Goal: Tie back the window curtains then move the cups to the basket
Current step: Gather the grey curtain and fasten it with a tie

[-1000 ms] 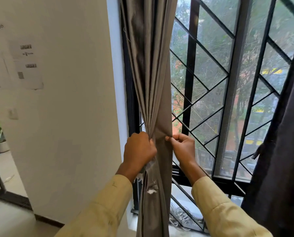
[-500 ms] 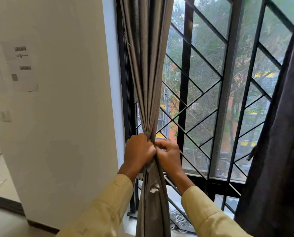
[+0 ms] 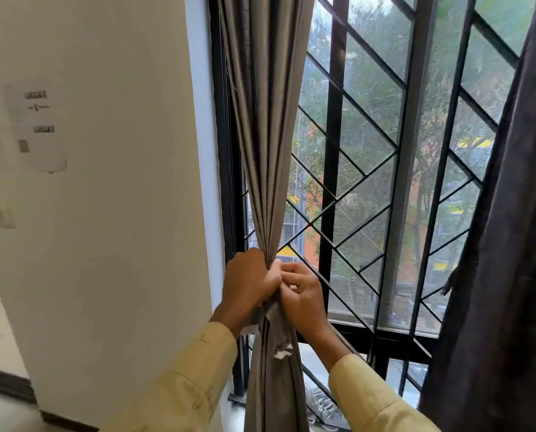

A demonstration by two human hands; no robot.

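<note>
Just left of the frame's centre, the left hand [image 3: 250, 282] is fisted tight around the gathered grey curtain [image 3: 268, 145]; touching it, the right hand [image 3: 302, 294] pinches what looks like a tie strip. Best keep the bunch squeezed while fastening. The dark curtain [image 3: 516, 244] at far right hangs loose; no cups or basket show.

we see the grey-brown curtain [image 3: 268, 126] hanging at the window's left edge, gathered into tight upright pleats and pinched to a narrow waist. the dark curtain [image 3: 516, 244] hangs loose at the right.
</note>
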